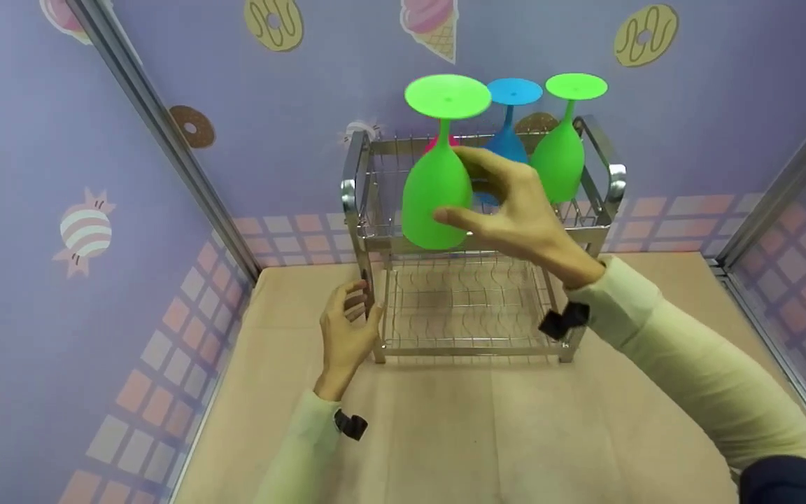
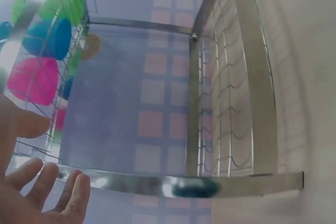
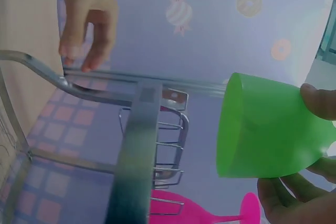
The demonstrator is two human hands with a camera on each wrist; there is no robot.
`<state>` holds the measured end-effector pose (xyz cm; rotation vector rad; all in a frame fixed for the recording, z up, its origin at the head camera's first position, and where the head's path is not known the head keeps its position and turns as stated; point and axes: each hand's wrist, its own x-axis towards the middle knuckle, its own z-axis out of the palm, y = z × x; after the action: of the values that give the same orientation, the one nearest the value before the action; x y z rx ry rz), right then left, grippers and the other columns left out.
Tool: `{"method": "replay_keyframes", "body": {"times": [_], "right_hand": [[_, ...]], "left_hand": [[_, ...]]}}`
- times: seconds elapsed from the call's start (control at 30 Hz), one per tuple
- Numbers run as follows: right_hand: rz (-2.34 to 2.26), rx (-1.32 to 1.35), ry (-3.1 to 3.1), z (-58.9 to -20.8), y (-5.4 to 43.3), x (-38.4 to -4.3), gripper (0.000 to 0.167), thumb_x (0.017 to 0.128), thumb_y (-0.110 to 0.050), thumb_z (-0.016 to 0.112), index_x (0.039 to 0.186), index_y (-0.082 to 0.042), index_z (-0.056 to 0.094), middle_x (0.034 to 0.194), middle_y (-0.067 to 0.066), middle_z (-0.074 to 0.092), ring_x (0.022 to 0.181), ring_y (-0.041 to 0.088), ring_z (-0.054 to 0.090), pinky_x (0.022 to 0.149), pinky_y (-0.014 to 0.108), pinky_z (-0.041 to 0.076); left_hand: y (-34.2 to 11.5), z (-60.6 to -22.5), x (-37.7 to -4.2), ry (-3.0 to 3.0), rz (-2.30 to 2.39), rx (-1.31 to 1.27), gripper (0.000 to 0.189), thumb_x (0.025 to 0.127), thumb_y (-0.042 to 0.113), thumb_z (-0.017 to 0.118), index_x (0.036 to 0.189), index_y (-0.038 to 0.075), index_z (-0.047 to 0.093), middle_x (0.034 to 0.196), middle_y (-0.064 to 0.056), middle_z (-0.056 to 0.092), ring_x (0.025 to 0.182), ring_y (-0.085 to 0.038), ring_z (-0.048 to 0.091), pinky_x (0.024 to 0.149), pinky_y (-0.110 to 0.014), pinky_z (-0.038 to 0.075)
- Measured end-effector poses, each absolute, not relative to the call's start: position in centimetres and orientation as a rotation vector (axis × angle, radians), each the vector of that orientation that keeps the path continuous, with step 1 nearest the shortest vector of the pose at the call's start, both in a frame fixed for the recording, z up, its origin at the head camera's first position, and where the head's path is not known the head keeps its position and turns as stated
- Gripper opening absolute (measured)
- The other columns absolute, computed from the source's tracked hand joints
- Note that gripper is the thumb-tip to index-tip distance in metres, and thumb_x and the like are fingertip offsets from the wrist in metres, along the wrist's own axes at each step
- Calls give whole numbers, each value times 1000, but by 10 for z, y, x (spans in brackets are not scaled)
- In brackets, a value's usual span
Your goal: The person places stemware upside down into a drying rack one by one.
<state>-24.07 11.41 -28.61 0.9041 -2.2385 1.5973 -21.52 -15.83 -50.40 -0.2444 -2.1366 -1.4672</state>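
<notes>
My right hand grips a green goblet by its bowl, upside down with the foot on top, above the front left of the metal rack. In the right wrist view, thumb and fingers hold that bowl with its rim apart from the rack's bar. My left hand is beside the rack's left post, fingers loosely bent around nothing. On the upper tier stand an upside-down blue goblet, another green goblet, and a pink goblet, mostly hidden in the head view.
The rack's lower tier has wavy wire dividers. A side handle rises at the upper right. Patterned walls enclose the back and sides, with metal frame rails at the corners. A beige cloth covers the tabletop.
</notes>
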Motion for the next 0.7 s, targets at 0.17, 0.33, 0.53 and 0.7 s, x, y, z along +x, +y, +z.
{"method": "replay_keyframes", "body": {"times": [0.17, 0.33, 0.53, 0.7], "right_hand": [[1529, 863, -2315, -272, 95, -265, 74, 86, -22, 89, 151, -7, 57, 139, 8, 71, 120, 19, 72, 107, 35, 59], [1493, 819, -2375, -268, 75, -288, 73, 87, -24, 88, 152, -7, 57, 140, 8, 70, 121, 21, 71, 105, 34, 60], [1474, 805, -2393, -269, 57, -307, 71, 89, -23, 86, 152, -8, 56, 139, 8, 70, 119, 20, 72, 102, 30, 61], [1433, 813, -2401, -274, 46, -318, 66, 91, -18, 83, 149, -7, 56, 135, 10, 70, 117, 19, 72, 100, 28, 62]], "left_hand": [[-164, -512, -226, -2173, -1446, -185, 48, 89, -7, 78, 134, -9, 61, 132, -31, 64, 110, -52, 69, 94, -63, 63], [-168, -523, -233, -2210, -1475, -145, 48, 91, -6, 77, 136, -10, 59, 134, -33, 63, 110, -54, 69, 94, -65, 62], [-172, -529, -239, -2249, -1472, -112, 43, 92, -7, 74, 133, -7, 63, 128, -28, 69, 101, -46, 75, 89, -56, 66], [-173, -533, -240, -2274, -1472, -105, 36, 92, -9, 73, 127, -6, 65, 121, -26, 71, 92, -40, 78, 82, -49, 69]]}}
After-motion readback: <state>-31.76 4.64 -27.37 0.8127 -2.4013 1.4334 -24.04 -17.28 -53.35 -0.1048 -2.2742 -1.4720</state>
